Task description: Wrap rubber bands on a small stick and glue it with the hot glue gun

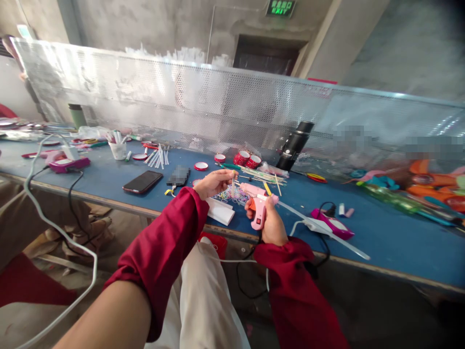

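My right hand (pixel 273 224) is wrapped round the handle of a pink hot glue gun (pixel 259 213), one finger by its orange trigger. A long translucent glue stick (pixel 341 241) sticks out of the gun's back and slants down to the right. My left hand (pixel 217 183) is closed in a pinch on a small, thin pale piece (pixel 233 187), just in front of the gun's nozzle; its exact kind is too small to tell. Below both hands lies a heap of thin, colourful strips (pixel 238 196), beside a white box-like piece (pixel 220 212) at the table's edge.
A phone (pixel 142 182) and a dark device (pixel 178 175) lie left on the blue table (pixel 109 182). Red-rimmed tape rolls (pixel 241 157), thin sticks (pixel 267 175) and a black flask (pixel 295 145) are behind. A magenta stand (pixel 336 225) is at right; cables hang below.
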### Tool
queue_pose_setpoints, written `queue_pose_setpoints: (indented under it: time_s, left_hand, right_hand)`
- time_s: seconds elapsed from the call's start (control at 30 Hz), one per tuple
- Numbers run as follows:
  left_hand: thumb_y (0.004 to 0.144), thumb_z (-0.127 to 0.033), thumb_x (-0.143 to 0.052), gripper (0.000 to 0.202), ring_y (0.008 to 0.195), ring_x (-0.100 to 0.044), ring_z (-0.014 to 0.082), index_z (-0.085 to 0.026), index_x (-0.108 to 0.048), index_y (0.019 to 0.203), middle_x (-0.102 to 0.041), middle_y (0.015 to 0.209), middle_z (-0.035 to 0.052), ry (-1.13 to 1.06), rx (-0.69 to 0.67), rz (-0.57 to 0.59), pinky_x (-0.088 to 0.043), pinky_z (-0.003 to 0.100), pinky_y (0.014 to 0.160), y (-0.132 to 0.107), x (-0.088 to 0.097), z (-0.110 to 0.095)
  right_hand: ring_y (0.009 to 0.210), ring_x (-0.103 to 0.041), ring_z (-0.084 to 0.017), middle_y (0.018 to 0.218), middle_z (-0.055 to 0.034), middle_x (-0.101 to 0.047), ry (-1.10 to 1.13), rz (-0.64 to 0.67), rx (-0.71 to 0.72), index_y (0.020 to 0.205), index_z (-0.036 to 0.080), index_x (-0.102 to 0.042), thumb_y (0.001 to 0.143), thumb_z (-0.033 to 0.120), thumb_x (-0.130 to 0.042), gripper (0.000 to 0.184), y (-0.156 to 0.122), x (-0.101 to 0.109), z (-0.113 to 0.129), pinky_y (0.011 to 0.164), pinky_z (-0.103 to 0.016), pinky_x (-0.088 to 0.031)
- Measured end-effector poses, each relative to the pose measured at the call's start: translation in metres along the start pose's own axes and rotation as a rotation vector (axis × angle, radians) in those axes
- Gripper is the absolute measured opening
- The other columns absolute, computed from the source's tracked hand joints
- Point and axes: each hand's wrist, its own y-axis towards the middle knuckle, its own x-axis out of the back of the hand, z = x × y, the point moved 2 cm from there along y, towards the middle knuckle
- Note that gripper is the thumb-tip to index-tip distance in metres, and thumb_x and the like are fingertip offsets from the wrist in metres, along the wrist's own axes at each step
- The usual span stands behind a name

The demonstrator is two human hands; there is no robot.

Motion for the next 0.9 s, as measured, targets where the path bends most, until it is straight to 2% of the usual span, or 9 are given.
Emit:
queue_pose_setpoints:
  time_s: [0.27, 0.43, 0.63, 0.9]
  left_hand:
    - [0.082, -0.017, -0.078, 0.019, 0.058, -0.059, 0.002, -0.011, -0.071, 0.098, -0.066, 0.082, 0.0011, -0.002, -0.005, 0.001, -0.043, 0.01, 0.047, -0.0002, 0.0, -0.0001]
    - [0.083, -0.017, -0.078, 0.018, 0.056, -0.058, 0.0019, -0.011, -0.071, 0.098, -0.065, 0.081, 0.0007, -0.006, 0.006, -0.003, -0.043, 0.011, 0.047, -0.0009, -0.0011, -0.0009]
    - [0.084, -0.016, -0.076, 0.015, 0.054, -0.057, 0.0014, -0.011, -0.071, 0.098, -0.065, 0.079, 0.0007, -0.004, 0.014, -0.01, -0.043, 0.01, 0.047, -0.0019, -0.002, -0.002]
    - [0.081, -0.019, -0.079, 0.02, 0.054, -0.057, 0.0015, -0.011, -0.071, 0.097, -0.065, 0.08, 0.0002, 0.005, -0.004, 0.017, -0.044, 0.01, 0.047, -0.0001, 0.0012, -0.0005]
  right_hand:
    - [0.055, -0.056, -0.014, 0.072, -0.005, -0.067, 0.021, 0.004, 0.004, 0.081, 0.02, -0.07, 0.08, 0.084, -0.055, 0.066, 0.0011, 0.0039, -0.0033, 0.047, -0.027, -0.042]
    - [0.052, -0.05, -0.011, 0.071, -0.0032, -0.063, 0.074, 0.043, 0.011, 0.08, 0.02, -0.069, 0.08, 0.083, -0.058, 0.064, 0.0015, 0.0017, -0.0027, 0.046, -0.026, -0.042]
    - [0.05, -0.046, -0.012, 0.07, -0.0039, -0.061, 0.103, 0.088, -0.008, 0.082, 0.02, -0.069, 0.081, 0.089, -0.045, 0.073, 0.0013, -0.0043, 0.0015, 0.045, -0.027, -0.04]
    - [0.05, -0.047, -0.011, 0.072, -0.0039, -0.062, 0.124, 0.101, -0.007, 0.087, 0.018, -0.07, 0.08, 0.09, -0.045, 0.077, 0.0008, -0.0029, 0.0011, 0.045, -0.025, -0.041]
